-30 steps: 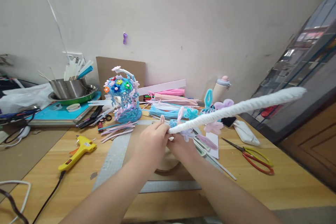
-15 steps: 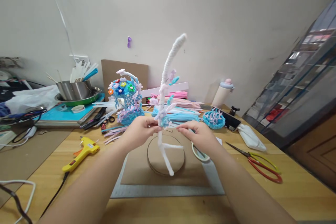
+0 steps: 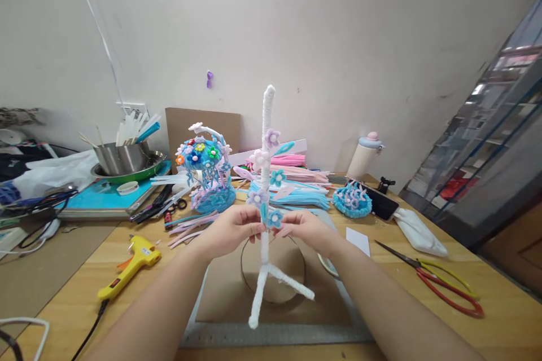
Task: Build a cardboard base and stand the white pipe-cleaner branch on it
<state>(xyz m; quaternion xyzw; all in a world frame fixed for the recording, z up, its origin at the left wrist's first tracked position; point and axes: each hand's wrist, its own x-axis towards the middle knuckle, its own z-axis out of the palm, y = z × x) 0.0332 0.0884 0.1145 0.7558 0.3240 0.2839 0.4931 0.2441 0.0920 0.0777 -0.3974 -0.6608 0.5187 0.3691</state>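
Note:
A white fuzzy stem (image 3: 265,245), wrapped in pipe cleaner, stands upright before me and forks into legs at its lower end. Lilac, pink and blue flowers with small leaves line its middle. My left hand (image 3: 235,231) is closed, pinching the stem just below the lilac flower (image 3: 256,198). Fingers of my right hand (image 3: 307,230) come together beside the lowest blue flower (image 3: 275,218), on what looks like a pale pink leaf (image 3: 284,231). Beneath the legs lies a cardboard sheet (image 3: 220,299) with a round cut or drawn outline, over a grey mat.
A yellow glue gun (image 3: 133,265) lies at left, red-and-yellow scissors (image 3: 440,282) at right. Behind are a flower-covered pipe-cleaner lamp shape (image 3: 203,163), pipe-cleaner bundles (image 3: 292,194), a blue fuzzy round piece (image 3: 352,200), a bottle (image 3: 364,158) and a steel pot (image 3: 122,158).
The stem has turned, so its curved top now looks straight and its flowers face me. My right hand has moved left, up to the lowest blue flower.

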